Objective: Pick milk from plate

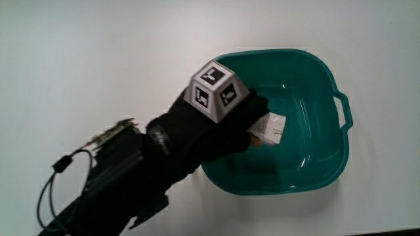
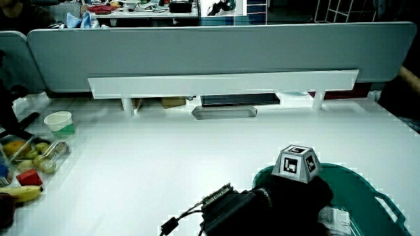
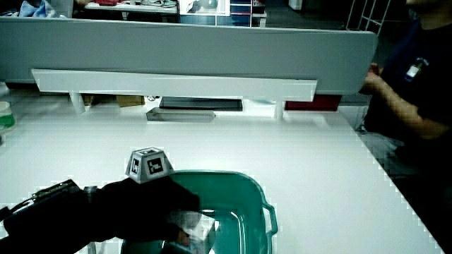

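Observation:
A small white milk carton (image 1: 272, 127) lies inside a teal basin (image 1: 328, 73) with a handle on its rim. The black-gloved hand (image 1: 253, 128) reaches into the basin from the person's side, fingers curled around the carton's nearer end. The patterned cube (image 1: 215, 90) sits on the back of the hand, above the basin's rim. In both side views the hand (image 3: 185, 215) covers most of the carton (image 3: 200, 226), and only a white corner (image 2: 336, 217) shows past the glove. The forearm carries a black device with a cable (image 1: 62, 172).
A low grey partition (image 2: 216, 59) closes the table's farthest edge. In a side view, a white cup (image 2: 59, 122), a clear box of fruit (image 2: 36, 154), a red block (image 2: 29, 177) and a banana (image 2: 20, 193) lie near one table edge, well away from the basin (image 2: 371, 189).

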